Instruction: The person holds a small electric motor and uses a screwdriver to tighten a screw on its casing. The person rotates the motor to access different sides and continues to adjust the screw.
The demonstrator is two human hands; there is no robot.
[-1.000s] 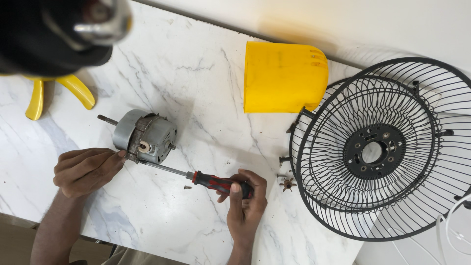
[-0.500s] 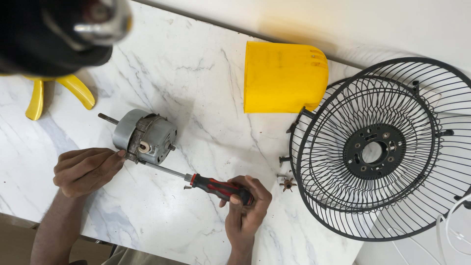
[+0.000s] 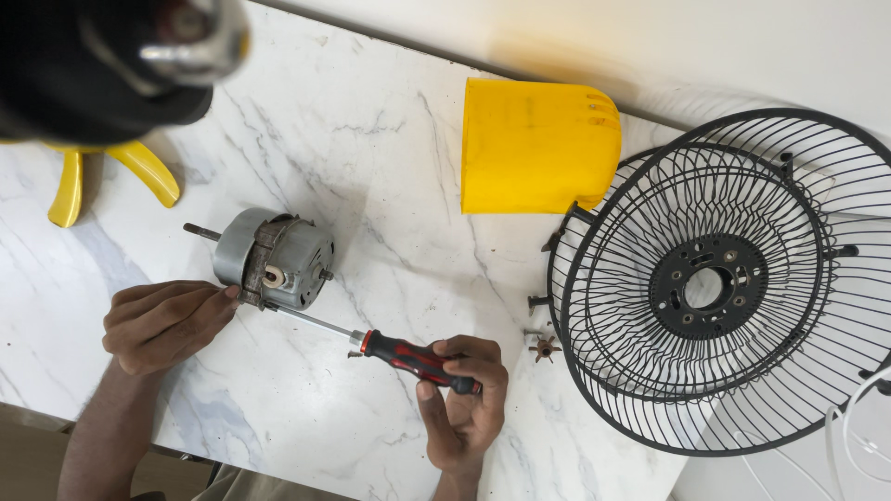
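On the white marbled desk (image 3: 390, 139) a small grey fan motor (image 3: 274, 258) lies on its side, its shaft pointing up and to the left, away from the person. The left hand (image 3: 162, 325) rests just below and left of the motor, its fingers (image 3: 190, 295) curled in a loose fist with the tips touching the motor's lower edge, steadying it rather than wrapping around it. The right hand (image 3: 464, 399) sits well to the right and lower, nearer the desk's front edge, with its fingers closed around the red and black handle of a screwdriver (image 3: 371, 345). The tool's long axis runs on a slant from that handle up and to the left, and the bare metal shank ends at the motor's lower face, close beside the left fingertips; whether the tip is seated in a screw cannot be told. So the motor lies up and left of the right hand, in line with the shank, and the left hand is the nearer of the two. A yellow plastic housing (image 3: 538, 147) stands farther back, a black wire fan guard (image 3: 724, 278) fills the right side, a small dark fastener piece (image 3: 543, 348) lies near its rim, and yellow blades (image 3: 139, 176) show at the far left.
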